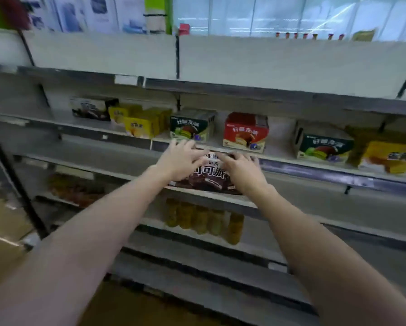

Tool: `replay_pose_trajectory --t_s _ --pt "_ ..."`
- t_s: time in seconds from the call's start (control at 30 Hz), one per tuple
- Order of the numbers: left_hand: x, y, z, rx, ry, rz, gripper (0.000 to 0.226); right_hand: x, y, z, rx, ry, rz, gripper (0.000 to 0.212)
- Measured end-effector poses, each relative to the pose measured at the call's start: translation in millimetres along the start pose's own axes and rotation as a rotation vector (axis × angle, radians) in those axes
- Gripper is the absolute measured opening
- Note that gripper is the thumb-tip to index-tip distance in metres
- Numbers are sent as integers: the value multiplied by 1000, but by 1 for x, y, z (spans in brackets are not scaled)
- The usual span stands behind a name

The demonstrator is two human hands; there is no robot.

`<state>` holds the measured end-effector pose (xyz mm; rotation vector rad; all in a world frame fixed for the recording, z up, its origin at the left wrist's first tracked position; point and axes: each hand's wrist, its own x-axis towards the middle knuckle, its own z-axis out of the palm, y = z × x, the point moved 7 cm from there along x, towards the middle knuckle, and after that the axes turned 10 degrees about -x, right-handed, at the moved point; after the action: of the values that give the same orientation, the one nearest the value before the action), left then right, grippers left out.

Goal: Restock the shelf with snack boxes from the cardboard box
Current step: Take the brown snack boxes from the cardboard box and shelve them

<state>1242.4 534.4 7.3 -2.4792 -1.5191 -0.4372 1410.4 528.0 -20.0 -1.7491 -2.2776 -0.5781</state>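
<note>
Both hands, left hand (179,160) and right hand (241,169), grip the brown snack box (209,177) by its sides (steadier that way), heading for the shelf (315,164) gap at 12 o'clock.

**Colours on the shelf**

Held snack box (208,177) – dark brown, white lettering, chocolate pie picture. Shelf (291,161) grey. Boxes on it – one black (90,109), several yellow (138,124), two dark green with white lettering (190,128) (325,147), one red with white lettering (244,132), one yellow-orange far right (390,157). Lower down, yellowish-green packs (202,220). Cardboard box (2,231) tan.
</note>
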Motion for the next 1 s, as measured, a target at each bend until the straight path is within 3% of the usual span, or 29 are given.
replay_pose_trajectory --t_s 0.37,0.6,1.0 --pt "-25 -251 -42 73 131 -90 46 167 -199 -14 38 127 -137 54" --pt "-34 -418 -58 98 171 -181 58 267 -328 -20 -13 208 -158 56" --pt "-16 -584 -43 81 164 -306 58 406 -445 9 -51 195 -219 63"
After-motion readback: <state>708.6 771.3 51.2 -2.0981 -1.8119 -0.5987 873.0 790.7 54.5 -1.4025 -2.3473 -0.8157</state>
